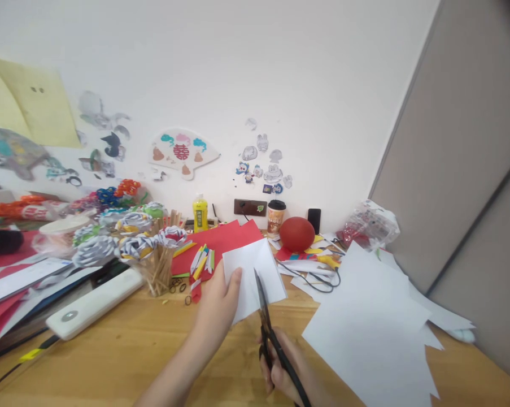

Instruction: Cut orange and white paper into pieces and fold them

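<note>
My left hand [221, 291] grips a small white sheet of paper [248, 271] by its left side, thumb on the near face, holding it up above the wooden table. In my right hand [284, 362] is a pair of black-handled scissors [265, 319], pointing up and away from me. The blades overlap the middle of the paper, and a cut line seems to run near them. How far the blades are apart is hard to tell. My right fingers are wrapped round the handles.
Large white sheets [365, 322] lie stacked on the right. Behind the paper are red sheets [225, 240], a yellow bottle [200, 213], a lidded cup [275, 217] and a red balloon [297, 234]. Paper flowers [138, 246] on sticks and a white power strip [96, 302] sit left.
</note>
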`<move>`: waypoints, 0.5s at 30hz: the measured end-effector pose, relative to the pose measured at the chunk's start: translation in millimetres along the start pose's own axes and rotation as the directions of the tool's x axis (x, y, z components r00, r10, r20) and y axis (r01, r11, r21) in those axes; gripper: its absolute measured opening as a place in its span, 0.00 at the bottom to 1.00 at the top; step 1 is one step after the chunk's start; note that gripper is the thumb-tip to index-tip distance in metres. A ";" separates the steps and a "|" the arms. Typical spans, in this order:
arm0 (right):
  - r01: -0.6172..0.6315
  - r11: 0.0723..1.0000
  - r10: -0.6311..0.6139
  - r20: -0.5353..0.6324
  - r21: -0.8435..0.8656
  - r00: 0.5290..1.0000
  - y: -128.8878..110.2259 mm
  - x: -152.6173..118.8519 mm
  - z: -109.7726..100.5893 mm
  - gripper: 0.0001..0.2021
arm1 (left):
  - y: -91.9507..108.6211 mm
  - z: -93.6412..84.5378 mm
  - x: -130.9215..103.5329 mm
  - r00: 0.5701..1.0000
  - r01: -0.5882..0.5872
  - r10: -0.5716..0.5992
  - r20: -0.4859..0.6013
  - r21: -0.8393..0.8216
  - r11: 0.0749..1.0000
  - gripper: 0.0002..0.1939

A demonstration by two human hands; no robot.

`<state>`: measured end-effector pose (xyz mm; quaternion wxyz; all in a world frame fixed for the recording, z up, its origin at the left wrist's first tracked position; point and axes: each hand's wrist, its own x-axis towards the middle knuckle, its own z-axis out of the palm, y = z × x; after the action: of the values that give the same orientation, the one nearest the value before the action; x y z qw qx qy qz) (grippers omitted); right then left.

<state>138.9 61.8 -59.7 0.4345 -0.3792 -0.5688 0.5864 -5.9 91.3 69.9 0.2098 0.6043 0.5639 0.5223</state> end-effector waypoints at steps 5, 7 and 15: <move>0.134 0.988 -0.140 -0.076 -0.078 0.987 -14.9 -14.6 5.6 0.32 | 2.7 0.3 -1.5 1.000 -0.016 0.016 -0.010 0.070 0.997 0.20; 0.125 0.987 -0.132 -0.066 -0.106 0.989 -19.9 -19.8 5.6 0.31 | 2.7 0.4 -1.7 1.000 -0.020 0.021 -0.015 0.083 0.996 0.20; 0.096 0.993 -0.104 -0.113 -0.073 0.988 -20.1 -27.5 5.7 0.28 | 0.5 1.2 -2.3 1.000 -0.005 0.006 -0.021 0.052 0.999 0.22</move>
<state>144.3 33.6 -40.6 0.4832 -0.3981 -0.5800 0.5212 -4.2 89.5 69.0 0.1866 0.6057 0.5778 0.5142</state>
